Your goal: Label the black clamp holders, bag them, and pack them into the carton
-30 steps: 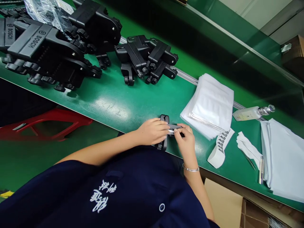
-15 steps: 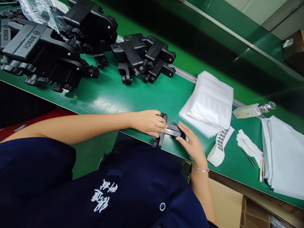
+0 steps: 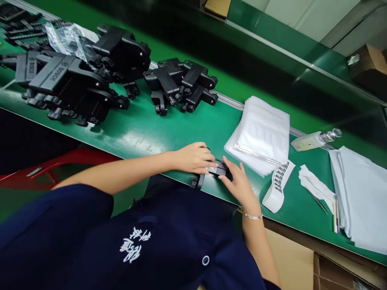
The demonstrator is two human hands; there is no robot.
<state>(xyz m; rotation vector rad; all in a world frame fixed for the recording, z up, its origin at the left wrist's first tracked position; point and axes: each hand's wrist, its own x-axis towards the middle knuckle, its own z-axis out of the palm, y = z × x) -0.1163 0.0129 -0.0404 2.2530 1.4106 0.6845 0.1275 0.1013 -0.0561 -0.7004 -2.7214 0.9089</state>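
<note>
A black plastic clamp bracket (image 3: 218, 168) lies at the front edge of the green bench, a knob at its near end. Over its left part rests my left hand (image 3: 193, 158), fingers pressed down on it around a small pale label that is mostly covered. My right hand (image 3: 237, 182), with a bangle on the wrist, grips the bracket's right end between thumb and fingers. To the right of that hand sits a curled strip of printed labels (image 3: 276, 187).
Similar black brackets are piled at the left (image 3: 60, 76) and back middle (image 3: 181, 82). White plastic sleeves (image 3: 263, 129) are stacked behind my right hand. Farther right are a clear bottle (image 3: 311, 141), a white glove (image 3: 314, 183), tweezers, pens and white sheets (image 3: 363, 197).
The camera view has shifted a little. My left fingers have slid right along the bracket over the label, and the gap between my hands has narrowed.
</note>
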